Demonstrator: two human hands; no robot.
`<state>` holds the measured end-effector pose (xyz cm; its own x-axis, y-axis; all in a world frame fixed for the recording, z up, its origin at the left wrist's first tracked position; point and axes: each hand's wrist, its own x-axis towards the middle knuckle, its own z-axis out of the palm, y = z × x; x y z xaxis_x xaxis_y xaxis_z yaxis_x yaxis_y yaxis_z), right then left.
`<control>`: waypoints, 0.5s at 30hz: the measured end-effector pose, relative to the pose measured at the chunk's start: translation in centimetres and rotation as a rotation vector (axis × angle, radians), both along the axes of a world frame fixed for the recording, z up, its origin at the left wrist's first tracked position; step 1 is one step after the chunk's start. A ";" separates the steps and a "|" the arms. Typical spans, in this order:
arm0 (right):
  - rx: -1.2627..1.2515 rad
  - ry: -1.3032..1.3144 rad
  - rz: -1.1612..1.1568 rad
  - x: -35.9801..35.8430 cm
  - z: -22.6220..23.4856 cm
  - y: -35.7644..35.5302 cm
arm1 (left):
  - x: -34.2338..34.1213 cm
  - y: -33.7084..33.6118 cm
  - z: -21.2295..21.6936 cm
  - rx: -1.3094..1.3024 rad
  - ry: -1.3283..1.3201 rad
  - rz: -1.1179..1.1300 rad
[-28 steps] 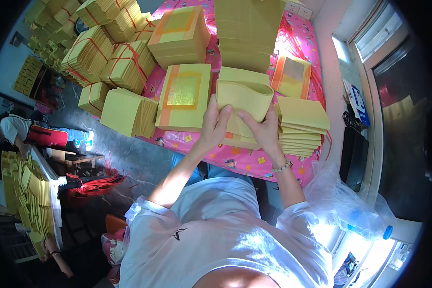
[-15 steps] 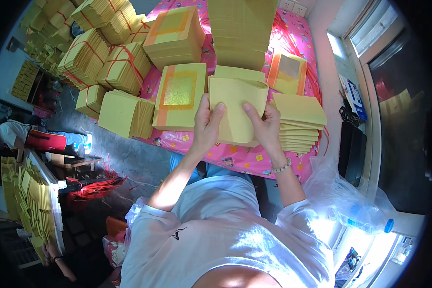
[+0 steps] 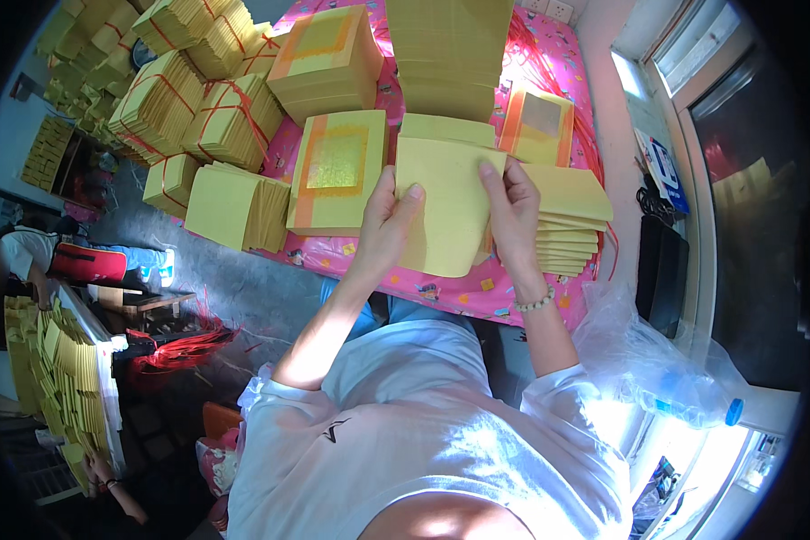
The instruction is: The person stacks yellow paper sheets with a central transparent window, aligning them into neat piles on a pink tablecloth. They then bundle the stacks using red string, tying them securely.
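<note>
While both forearms reach up from the lower middle of the frame, the left hand grips the left side of a yellow paper at the centre, its thumb lying on the top face. The right hand, a beaded bracelet at its wrist, pinches the paper near the upper right corner, thumb on top and fingers curled behind. Held so between the two, the paper bows slightly, its lower edge curved above a pink worktop; whether that edge touches anything is unclear. Just beyond it, a yellow pile shows, with a tall stack behind at the top centre. Left of the hands sits a block bearing a gold square, and beside that leans a fanned stack. Right of the right hand lie folded papers in layers. Bundles tied with red cord fill the upper left. At the lower left, another person's hand touches a heap of yellow papers. A clear plastic bag hangs at the lower right.
</note>
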<state>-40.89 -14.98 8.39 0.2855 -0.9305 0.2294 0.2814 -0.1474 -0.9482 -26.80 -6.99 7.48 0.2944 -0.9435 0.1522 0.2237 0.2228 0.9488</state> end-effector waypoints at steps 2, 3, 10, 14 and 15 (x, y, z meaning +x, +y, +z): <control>0.039 0.029 -0.003 -0.4 -0.3 -0.4 | 0.1 0.0 0.0 0.033 0.028 -0.023; 0.041 0.022 0.004 -0.4 -0.2 -0.5 | 0.1 -0.1 0.2 0.057 0.061 -0.032; 0.188 0.135 0.224 -1.9 -0.3 1.4 | 2.1 -0.6 1.1 0.198 0.161 -0.112; 0.170 0.193 0.195 -2.3 -2.0 1.3 | 2.3 -1.1 0.5 0.218 0.160 -0.139; 0.176 0.197 0.199 -2.2 -2.0 1.3 | 2.4 -1.2 0.5 0.229 0.175 -0.150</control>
<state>-43.11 -13.67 6.38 0.4887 -0.8724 -0.0074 0.0972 0.0629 -0.9933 -24.38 -8.19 7.96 0.1525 -0.9821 -0.1103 0.4024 -0.0403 0.9146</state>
